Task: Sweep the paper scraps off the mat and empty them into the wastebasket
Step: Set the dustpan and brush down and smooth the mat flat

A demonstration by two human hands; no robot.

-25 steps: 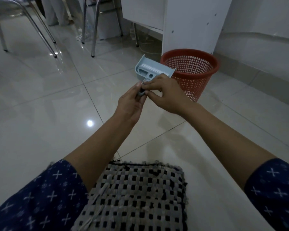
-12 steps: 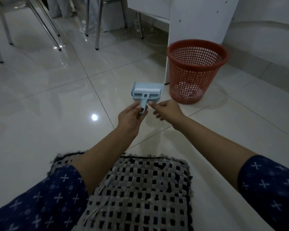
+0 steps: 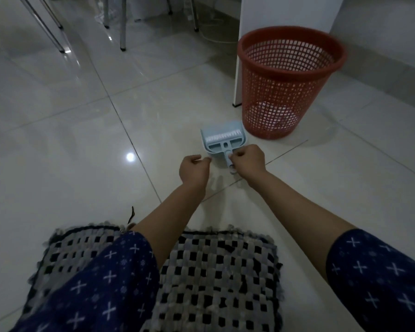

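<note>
A light blue dustpan (image 3: 222, 140) with its brush nested in it lies on the tiled floor, just left of the red mesh wastebasket (image 3: 290, 80). My right hand (image 3: 248, 161) is closed around the handle of this set. My left hand (image 3: 194, 171) hovers beside it on the left with its fingers curled and nothing in them. The black-and-grey woven mat (image 3: 213, 271) lies close to me, partly covered by my left sleeve. I see no paper scraps on the part of the mat that shows.
A white cabinet panel (image 3: 283, 10) stands right behind the wastebasket. Metal chair legs (image 3: 122, 25) stand at the far left and centre. A white cable (image 3: 213, 37) trails on the floor near the cabinet. A wall skirting runs along the right.
The dustpan set was held up near the wastebasket rim and has come down onto the floor. My left hand has let go of the handle, and my right hand now grips it.
</note>
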